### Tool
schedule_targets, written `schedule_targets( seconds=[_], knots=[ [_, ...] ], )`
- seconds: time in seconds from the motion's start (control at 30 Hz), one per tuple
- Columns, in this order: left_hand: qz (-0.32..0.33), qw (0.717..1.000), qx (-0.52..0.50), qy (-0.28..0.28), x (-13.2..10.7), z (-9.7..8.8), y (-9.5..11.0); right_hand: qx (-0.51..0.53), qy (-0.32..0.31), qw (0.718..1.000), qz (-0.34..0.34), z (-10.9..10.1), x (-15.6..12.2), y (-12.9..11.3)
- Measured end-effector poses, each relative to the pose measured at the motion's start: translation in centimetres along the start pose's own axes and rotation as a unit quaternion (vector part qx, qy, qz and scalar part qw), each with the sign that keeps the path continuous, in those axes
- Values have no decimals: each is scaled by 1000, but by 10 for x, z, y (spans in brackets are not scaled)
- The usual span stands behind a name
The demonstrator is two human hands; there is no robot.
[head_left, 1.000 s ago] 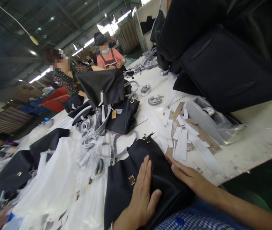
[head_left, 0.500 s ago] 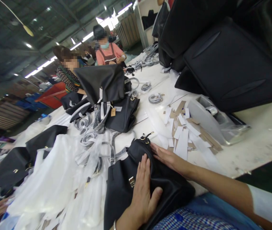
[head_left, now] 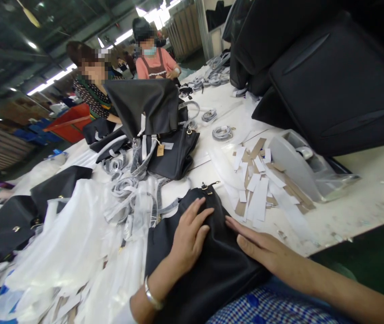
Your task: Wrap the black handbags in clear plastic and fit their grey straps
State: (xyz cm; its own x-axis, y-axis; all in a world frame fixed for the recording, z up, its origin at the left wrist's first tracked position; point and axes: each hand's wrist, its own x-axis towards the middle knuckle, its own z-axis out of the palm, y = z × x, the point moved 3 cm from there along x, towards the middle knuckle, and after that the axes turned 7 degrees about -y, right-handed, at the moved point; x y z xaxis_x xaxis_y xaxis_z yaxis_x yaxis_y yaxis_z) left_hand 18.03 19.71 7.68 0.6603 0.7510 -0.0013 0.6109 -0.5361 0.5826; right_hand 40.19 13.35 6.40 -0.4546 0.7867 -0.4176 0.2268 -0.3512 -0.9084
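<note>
Black bag point(head_left: 227, 267), bottom centre of the frame, lying on the white surface point(head_left: 363, 198), near end right up against blue checked clothing point(head_left: 246, 308). Head view, only view. Small metal fitting point(head_left: 208, 192) at the bag's far end.

Left hand point(head_left: 190, 231): lower centre, palm down on top of the bag, fingers a bit bent and slightly apart, not gripping. Silver bracelet point(head_left: 151, 294) on that wrist. Right hand point(head_left: 257, 243): right of it, laid along the bag's right side, fingers stretched out and close together, thumb a little apart, not gripping either. Hands well clear of each other.

Right of the bag: loose pile of white and brown strips point(head_left: 261, 191), then grey plastic holder point(head_left: 289, 157) with clear plastic by it. Upper right: big black padded pieces point(head_left: 340, 85), stacked. Above the bag: coiled strap point(head_left: 222, 132). Upper middle: heap of black bags point(head_left: 144, 105), wrapped straps point(head_left: 124, 186) just below. Lower left: white sheeting point(head_left: 66, 238), more dark bags point(head_left: 6, 225) beside it. Upper left: person in dotted top point(head_left: 92, 96), red bin point(head_left: 68, 123) near; person in pink sleeves point(head_left: 166, 63) farther back.
</note>
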Motion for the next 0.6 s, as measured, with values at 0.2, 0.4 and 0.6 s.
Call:
schedule_targets(
  seconds=[0.2, 0.4, 0.6],
  knots=[
    [197, 937, 31, -287, 85, -44, -21, -8, -29, 999, 19, -1, 3, -5],
    [245, 885, -11, -397, 138, -35, -23, 42, -12, 999, 13, -3, 3, -2],
    [233, 880, -15, -415, 149, -8, -47, 48, -15, 998, 37, -1, 0, 5]
  ],
)
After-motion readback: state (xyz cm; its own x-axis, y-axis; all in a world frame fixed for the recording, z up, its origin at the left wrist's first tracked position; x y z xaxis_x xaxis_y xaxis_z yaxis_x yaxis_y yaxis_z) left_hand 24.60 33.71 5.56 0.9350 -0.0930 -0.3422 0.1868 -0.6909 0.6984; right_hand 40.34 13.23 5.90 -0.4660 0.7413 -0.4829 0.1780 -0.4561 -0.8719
